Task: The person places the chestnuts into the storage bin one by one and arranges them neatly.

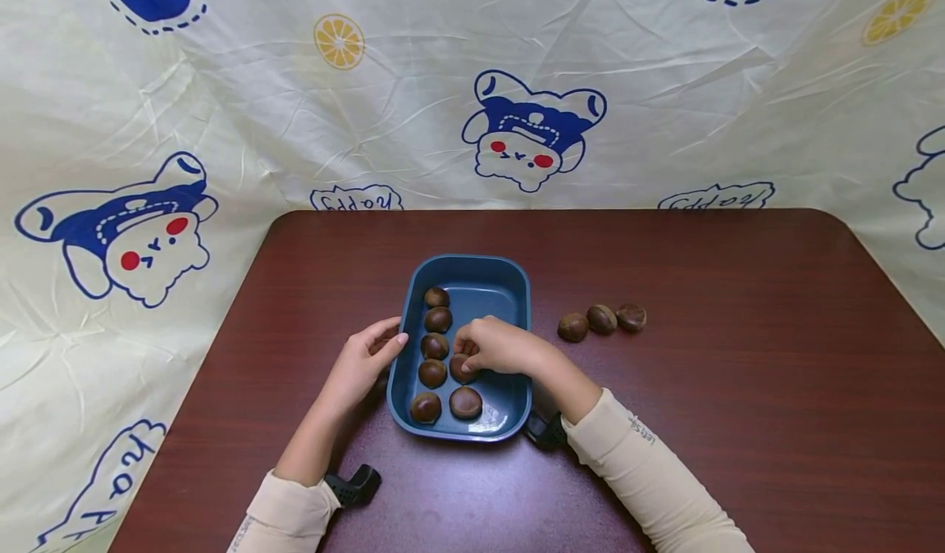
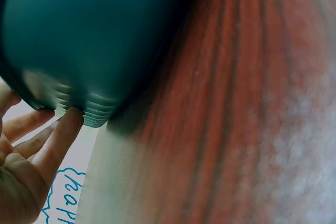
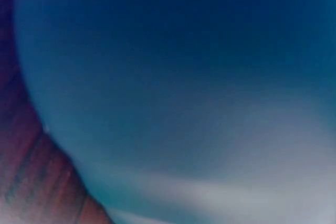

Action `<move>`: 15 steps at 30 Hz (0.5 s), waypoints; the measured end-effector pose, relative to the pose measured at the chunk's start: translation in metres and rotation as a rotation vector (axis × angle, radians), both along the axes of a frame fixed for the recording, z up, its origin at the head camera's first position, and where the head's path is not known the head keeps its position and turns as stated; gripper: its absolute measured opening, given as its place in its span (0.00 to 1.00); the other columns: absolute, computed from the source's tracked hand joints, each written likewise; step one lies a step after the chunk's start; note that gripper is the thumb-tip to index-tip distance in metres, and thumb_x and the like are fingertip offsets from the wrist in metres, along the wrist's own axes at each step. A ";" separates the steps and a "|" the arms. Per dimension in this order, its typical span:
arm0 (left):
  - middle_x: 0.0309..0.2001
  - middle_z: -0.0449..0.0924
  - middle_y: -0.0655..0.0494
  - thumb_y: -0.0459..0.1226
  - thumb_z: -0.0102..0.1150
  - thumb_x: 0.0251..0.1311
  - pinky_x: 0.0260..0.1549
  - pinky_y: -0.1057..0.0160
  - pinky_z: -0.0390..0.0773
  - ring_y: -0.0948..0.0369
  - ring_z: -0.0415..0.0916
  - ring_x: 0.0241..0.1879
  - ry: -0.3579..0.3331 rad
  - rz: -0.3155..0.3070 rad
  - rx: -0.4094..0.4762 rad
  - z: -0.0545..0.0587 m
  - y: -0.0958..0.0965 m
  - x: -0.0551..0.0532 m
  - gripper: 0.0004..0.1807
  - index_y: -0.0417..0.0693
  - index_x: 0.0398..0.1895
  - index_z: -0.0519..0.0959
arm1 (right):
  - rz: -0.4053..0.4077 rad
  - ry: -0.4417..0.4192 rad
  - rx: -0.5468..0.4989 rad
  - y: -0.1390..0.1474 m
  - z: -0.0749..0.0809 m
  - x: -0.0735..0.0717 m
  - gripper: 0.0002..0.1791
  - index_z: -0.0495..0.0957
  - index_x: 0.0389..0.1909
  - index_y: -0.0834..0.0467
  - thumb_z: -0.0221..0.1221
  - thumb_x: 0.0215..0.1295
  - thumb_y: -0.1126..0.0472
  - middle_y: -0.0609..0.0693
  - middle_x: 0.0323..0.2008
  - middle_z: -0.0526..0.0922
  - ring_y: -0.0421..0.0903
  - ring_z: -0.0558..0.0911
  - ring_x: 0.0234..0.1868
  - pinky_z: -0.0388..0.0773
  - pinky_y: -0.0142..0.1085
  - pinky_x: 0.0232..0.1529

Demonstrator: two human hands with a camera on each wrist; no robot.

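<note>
A blue rectangular tray (image 1: 509,409) stands on the table with several brown chestnuts in it. A column of chestnuts (image 1: 434,345) runs along its left side. My right hand (image 1: 502,346) reaches over the right rim and pinches a chestnut (image 1: 461,369) low against the tray floor, just above another chestnut (image 1: 466,403) in the second column. Against the tray's left wall lies my left hand (image 1: 362,364), its thumb at the rim. In the left wrist view its extended fingers (image 2: 65,135) touch the outer wall. The right wrist view shows only the blurred tray wall (image 3: 157,103).
Right of the tray, three chestnuts (image 1: 601,319) lie in a short row on the brown table (image 1: 738,389). Black wrist cameras (image 1: 356,486) sit at both cuffs, the right one close by the tray's lower right corner. A printed white cloth (image 1: 413,126) hangs behind the table.
</note>
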State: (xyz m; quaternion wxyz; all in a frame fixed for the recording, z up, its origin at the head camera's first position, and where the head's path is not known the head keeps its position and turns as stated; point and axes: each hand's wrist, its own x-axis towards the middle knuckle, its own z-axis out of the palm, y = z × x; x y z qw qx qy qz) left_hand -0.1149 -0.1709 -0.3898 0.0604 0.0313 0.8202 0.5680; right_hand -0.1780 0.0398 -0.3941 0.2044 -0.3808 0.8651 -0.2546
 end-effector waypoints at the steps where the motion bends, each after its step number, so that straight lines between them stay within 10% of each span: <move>1: 0.48 0.73 0.35 0.35 0.51 0.62 0.42 0.53 0.75 0.44 0.74 0.45 -0.001 -0.001 0.002 0.000 0.000 0.000 0.21 0.34 0.56 0.68 | -0.004 0.005 0.000 0.000 0.000 0.000 0.07 0.78 0.33 0.60 0.63 0.52 0.67 0.46 0.29 0.79 0.40 0.77 0.33 0.73 0.29 0.34; 15: 0.48 0.73 0.35 0.34 0.50 0.62 0.42 0.53 0.75 0.44 0.74 0.45 0.006 -0.004 0.001 0.001 0.000 0.000 0.21 0.33 0.56 0.68 | -0.098 -0.007 -0.206 0.014 0.009 0.001 0.15 0.75 0.46 0.64 0.59 0.58 0.66 0.56 0.42 0.79 0.46 0.78 0.42 0.75 0.34 0.42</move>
